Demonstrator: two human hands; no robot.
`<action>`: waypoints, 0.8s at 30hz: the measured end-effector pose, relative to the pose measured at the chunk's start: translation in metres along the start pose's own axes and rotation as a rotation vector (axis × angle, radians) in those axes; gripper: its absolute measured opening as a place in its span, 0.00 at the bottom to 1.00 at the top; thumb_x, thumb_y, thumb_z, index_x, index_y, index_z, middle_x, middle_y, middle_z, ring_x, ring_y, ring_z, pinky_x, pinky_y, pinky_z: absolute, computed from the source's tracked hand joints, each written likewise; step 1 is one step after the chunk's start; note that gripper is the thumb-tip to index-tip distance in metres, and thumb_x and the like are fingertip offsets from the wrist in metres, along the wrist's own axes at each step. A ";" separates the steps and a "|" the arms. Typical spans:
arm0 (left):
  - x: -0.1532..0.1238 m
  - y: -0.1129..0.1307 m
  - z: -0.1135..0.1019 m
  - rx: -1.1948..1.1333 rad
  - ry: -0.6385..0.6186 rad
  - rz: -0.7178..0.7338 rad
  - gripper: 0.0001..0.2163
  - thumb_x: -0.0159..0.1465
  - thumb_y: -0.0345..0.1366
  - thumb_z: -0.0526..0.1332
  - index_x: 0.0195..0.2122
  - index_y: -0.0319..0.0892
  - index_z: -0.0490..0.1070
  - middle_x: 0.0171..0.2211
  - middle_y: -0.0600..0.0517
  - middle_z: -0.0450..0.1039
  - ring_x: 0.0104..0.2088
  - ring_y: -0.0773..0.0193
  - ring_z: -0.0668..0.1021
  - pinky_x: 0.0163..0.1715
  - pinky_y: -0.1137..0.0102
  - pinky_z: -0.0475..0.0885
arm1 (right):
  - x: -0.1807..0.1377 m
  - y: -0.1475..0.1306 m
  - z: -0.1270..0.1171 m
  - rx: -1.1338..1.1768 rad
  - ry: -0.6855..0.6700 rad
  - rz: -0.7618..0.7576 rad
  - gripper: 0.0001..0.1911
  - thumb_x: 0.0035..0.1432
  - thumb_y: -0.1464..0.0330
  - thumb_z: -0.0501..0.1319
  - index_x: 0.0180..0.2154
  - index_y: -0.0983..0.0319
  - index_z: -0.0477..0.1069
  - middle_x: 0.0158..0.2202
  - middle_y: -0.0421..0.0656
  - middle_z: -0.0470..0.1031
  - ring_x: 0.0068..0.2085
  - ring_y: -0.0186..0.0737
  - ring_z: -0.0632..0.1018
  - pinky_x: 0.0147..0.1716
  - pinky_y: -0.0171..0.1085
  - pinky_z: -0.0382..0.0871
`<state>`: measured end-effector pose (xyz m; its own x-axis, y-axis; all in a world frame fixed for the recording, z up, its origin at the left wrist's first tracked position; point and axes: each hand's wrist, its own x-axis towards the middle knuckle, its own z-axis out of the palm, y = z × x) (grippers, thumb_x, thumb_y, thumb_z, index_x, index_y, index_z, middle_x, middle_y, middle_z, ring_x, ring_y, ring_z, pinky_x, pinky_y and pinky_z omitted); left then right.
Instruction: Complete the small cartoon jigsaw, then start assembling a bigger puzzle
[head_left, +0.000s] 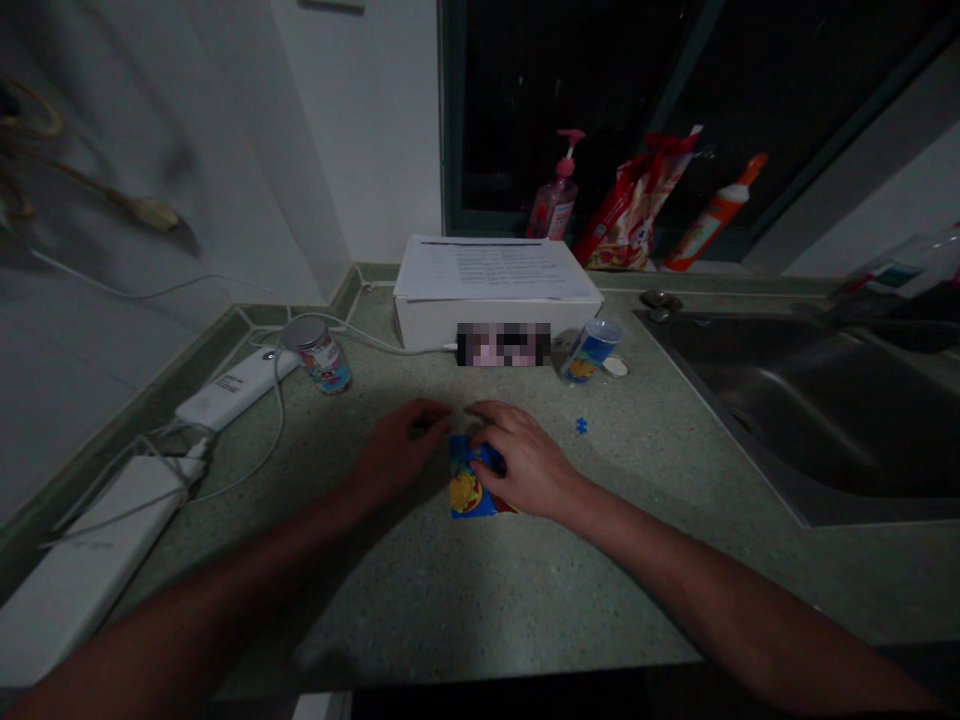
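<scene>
A small blue and yellow printed packet (463, 486) lies flat on the speckled green countertop (420, 590), just in front of me. My right hand (525, 460) presses on its upper right part, and the fingers hide much of the packet. My left hand (401, 450) sits beside the packet's top left corner, fingers curled. Its fingertips pinch something small and dark (426, 423), too dim to name. A small blue piece (581, 426) lies on the counter to the right of my right hand.
A steel sink (817, 410) fills the right side. At the back stand a paper-topped white box (495, 290), a printed can (319, 355) and a blue cup (592, 350). White power bricks (236, 388) and cables lie at left. Bottles and a red bag (634, 205) stand by the window.
</scene>
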<state>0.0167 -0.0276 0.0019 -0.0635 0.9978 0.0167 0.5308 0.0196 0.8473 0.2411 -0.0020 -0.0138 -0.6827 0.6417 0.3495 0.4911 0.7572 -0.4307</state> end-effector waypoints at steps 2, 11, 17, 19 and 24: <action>-0.001 0.001 0.000 -0.008 -0.002 0.001 0.11 0.64 0.39 0.62 0.44 0.44 0.80 0.43 0.46 0.86 0.45 0.53 0.84 0.51 0.57 0.78 | 0.000 0.000 0.001 -0.008 -0.007 0.006 0.09 0.60 0.72 0.70 0.43 0.60 0.77 0.63 0.56 0.75 0.66 0.59 0.74 0.64 0.63 0.70; 0.000 -0.001 0.000 -0.017 -0.015 0.012 0.10 0.65 0.38 0.62 0.45 0.44 0.79 0.43 0.47 0.86 0.45 0.53 0.85 0.51 0.57 0.78 | 0.001 0.000 0.002 -0.036 -0.022 0.022 0.08 0.61 0.72 0.70 0.44 0.61 0.78 0.63 0.56 0.75 0.66 0.59 0.74 0.65 0.60 0.70; 0.000 -0.003 0.001 -0.018 -0.017 0.010 0.10 0.65 0.38 0.62 0.44 0.44 0.80 0.43 0.47 0.86 0.45 0.53 0.85 0.51 0.57 0.79 | 0.000 0.002 0.004 -0.035 -0.027 0.017 0.08 0.62 0.72 0.69 0.44 0.60 0.77 0.63 0.55 0.75 0.66 0.58 0.74 0.65 0.62 0.71; 0.001 -0.003 0.002 -0.013 -0.013 0.008 0.09 0.65 0.37 0.62 0.44 0.46 0.80 0.43 0.48 0.86 0.45 0.53 0.85 0.51 0.57 0.79 | 0.000 0.002 0.005 -0.037 -0.027 0.018 0.08 0.62 0.72 0.70 0.44 0.60 0.77 0.63 0.55 0.75 0.66 0.58 0.74 0.65 0.62 0.71; 0.001 -0.003 0.003 -0.018 -0.012 0.005 0.09 0.65 0.37 0.62 0.43 0.47 0.80 0.43 0.49 0.86 0.45 0.54 0.85 0.51 0.59 0.80 | 0.000 0.002 0.004 -0.042 -0.032 0.015 0.08 0.63 0.71 0.70 0.44 0.60 0.77 0.62 0.55 0.75 0.66 0.58 0.74 0.65 0.61 0.71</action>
<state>0.0172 -0.0269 -0.0023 -0.0509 0.9986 0.0145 0.5161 0.0139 0.8564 0.2400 -0.0007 -0.0177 -0.6917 0.6494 0.3159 0.5233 0.7522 -0.4005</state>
